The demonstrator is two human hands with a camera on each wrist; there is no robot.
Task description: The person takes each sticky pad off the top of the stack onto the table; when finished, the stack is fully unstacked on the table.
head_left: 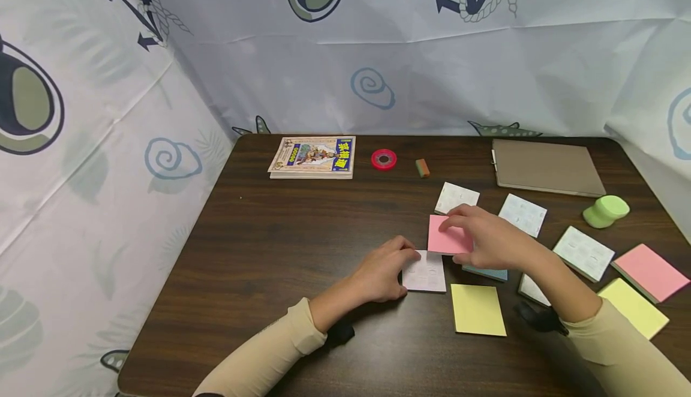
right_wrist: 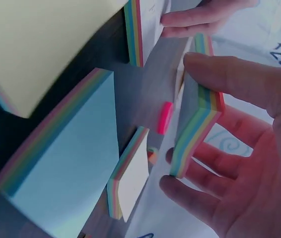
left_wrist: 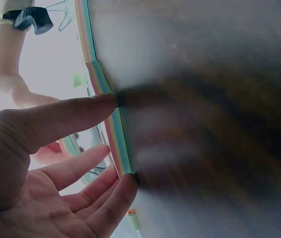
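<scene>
My left hand (head_left: 380,271) holds a white-topped sticky note pad (head_left: 426,274) by its edges, thumb on the near side and fingers on the far side. Its layered coloured edge (left_wrist: 118,139) shows between thumb and fingers in the left wrist view. My right hand (head_left: 488,238) grips a pink-topped sticky note pad (head_left: 445,238) between thumb and fingers, raised over the table. That pad's striped side (right_wrist: 195,134) faces the right wrist camera. Partly hidden under the right hand is a blue-topped pad (head_left: 488,273). In front of it lies a yellow pad (head_left: 479,309).
Several more pads lie around the right arm, among them a white one (head_left: 583,253), a pink one (head_left: 652,271) and a yellow one (head_left: 634,310). Farther back are books (head_left: 318,156), a red tape roll (head_left: 384,159), an eraser (head_left: 422,168), a grey notebook (head_left: 547,166) and a green container (head_left: 606,211).
</scene>
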